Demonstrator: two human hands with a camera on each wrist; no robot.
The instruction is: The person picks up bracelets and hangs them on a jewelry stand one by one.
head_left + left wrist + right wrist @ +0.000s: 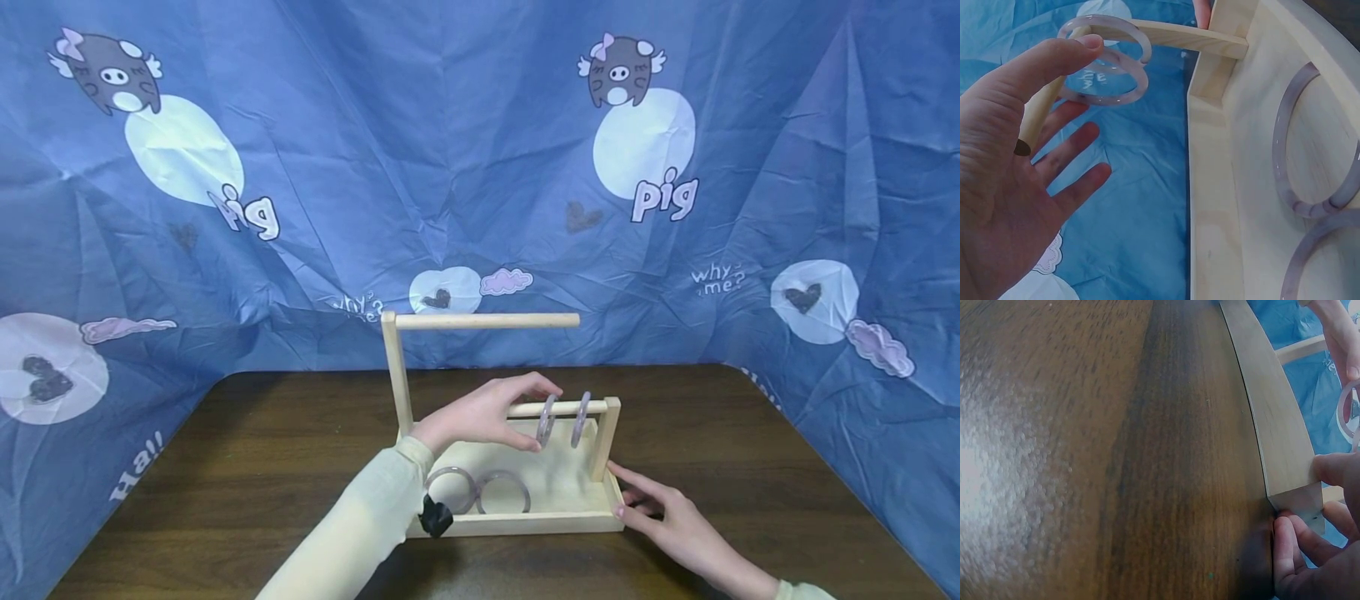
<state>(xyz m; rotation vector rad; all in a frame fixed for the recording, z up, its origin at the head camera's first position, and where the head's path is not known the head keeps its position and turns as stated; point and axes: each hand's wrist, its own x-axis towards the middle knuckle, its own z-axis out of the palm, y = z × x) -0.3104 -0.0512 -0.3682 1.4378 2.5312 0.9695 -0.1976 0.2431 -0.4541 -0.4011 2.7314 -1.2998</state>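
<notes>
A wooden bangle stand (525, 524) has a tray base, a tall post with an upper bar (487, 321) and a lower bar (517, 410). Two pale lilac bangles hang round the lower bar. My left hand (480, 414) pinches the left bangle (542, 427) between thumb and fingers near the bar's free end; its other fingers spread below in the left wrist view. The other bangle (579, 423) hangs nearer the short post. My right hand (675, 525) grips the tray's right front corner, thumb on the front wall, fingers bent against the end.
Two more bangles, one on the left (473, 483) and one beside it (527, 497), lean inside the tray. The stand rests on a dark wooden table (285, 450). A blue printed cloth (450, 167) hangs behind and at the sides. Something black (435, 517) sits at the left sleeve.
</notes>
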